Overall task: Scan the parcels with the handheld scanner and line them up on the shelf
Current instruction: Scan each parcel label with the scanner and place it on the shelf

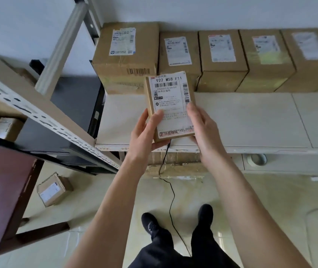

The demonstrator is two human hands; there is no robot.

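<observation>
I hold a small parcel (pixel 170 105) at the centre of the frame, label facing me, over the shelf (pixel 241 120). My left hand (pixel 146 130) grips its left edge, thumb across the label; my right hand (pixel 200 124) clasps its right edge. Five boxes (pixel 222 60) line the shelf's back, above.

Labelled brown parcel (pixel 170 105) held above white shelf (pixel 251 120).
</observation>
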